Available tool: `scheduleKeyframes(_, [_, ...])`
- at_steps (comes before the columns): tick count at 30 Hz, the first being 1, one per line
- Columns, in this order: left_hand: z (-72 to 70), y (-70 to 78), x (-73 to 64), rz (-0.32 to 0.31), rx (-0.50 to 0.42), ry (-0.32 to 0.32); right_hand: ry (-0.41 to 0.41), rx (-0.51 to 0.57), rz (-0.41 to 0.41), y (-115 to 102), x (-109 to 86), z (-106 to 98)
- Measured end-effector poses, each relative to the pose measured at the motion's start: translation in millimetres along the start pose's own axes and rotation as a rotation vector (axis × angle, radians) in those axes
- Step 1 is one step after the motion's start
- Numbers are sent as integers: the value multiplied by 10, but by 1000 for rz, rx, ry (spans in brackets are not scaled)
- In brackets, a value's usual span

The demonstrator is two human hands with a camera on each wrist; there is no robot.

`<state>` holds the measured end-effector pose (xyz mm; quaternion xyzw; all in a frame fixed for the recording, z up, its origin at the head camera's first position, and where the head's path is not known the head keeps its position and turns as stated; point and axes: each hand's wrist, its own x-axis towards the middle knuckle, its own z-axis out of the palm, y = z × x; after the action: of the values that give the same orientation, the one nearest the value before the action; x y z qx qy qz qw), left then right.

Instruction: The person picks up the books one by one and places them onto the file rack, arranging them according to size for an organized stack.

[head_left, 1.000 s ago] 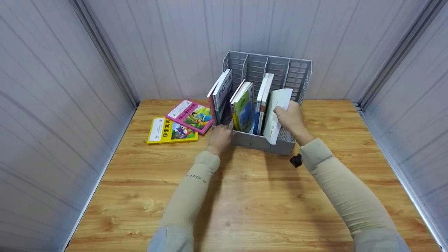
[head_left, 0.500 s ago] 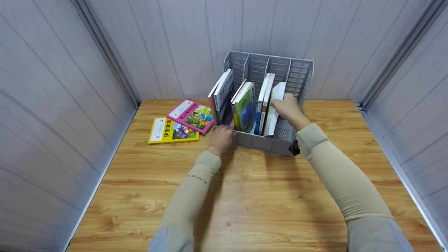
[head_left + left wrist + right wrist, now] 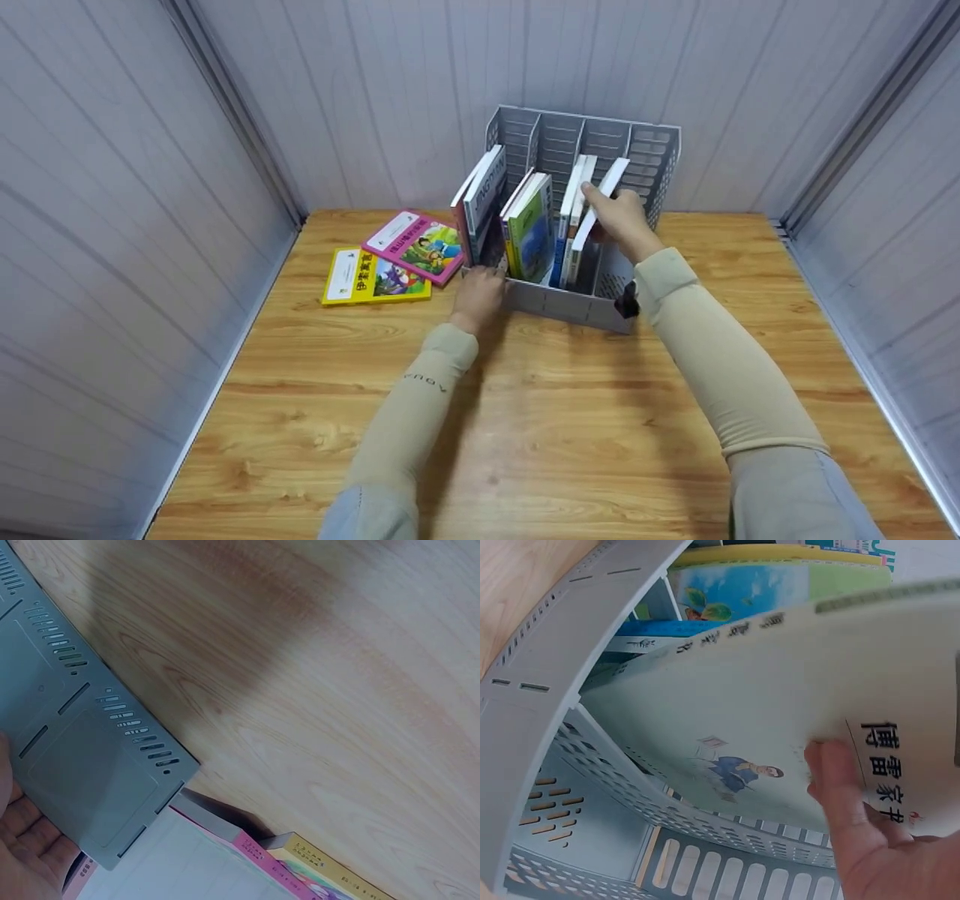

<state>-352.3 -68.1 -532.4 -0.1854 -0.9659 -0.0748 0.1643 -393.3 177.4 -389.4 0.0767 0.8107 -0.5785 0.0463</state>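
Observation:
In the head view a grey divided book rack [image 3: 566, 306] stands on the table, with books upright in its compartments. My right hand [image 3: 621, 214] pinches a white paperback book [image 3: 600, 202] near its top, the thumb over the near edge. The lower end of this book sits inside the rack, leaning right, beside two other white-edged books [image 3: 576, 199]. The right wrist view shows its pale cover [image 3: 780, 705] with a small drawn figure and fingertips against it. My left hand [image 3: 480, 292] grips the rack's front left corner, its fingers curled at the panel [image 3: 90, 765].
Left of the rack a pink picture book [image 3: 416, 246] lies partly over a yellow one [image 3: 371, 281]. Green-covered books [image 3: 529, 229] and a grey-spined pair [image 3: 480, 195] fill the left compartments. Panelled walls [image 3: 600, 60] enclose the wooden table [image 3: 540, 420] behind and at both sides.
The white book, earlier slanting with its lower corner over the rack's front edge, has gone back and down into the compartment, then tipped right. My right hand moved with it; the left stayed put.

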Motion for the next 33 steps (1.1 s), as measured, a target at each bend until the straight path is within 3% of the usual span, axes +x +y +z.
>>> scheduleKeyframes(5, [31, 4, -30, 22, 16, 73, -41, -87, 18, -27, 46, 40])
scheduleKeyframes(9, [56, 4, -48, 37, 40, 116, -55, -51, 24, -15, 87, 70])
scheduleKeyframes(15, [68, -14, -40, 32, 37, 113, -81, 14, 25, 21, 158, 92])
scheduleKeyframes(24, [82, -16, -12, 25, 10, 75, -138, -2, 35, 45, 204, 71])
scheduleKeyframes(33, [91, -35, -22, 26, 14, 98, -139, 24, -9, 44, 179, 65])
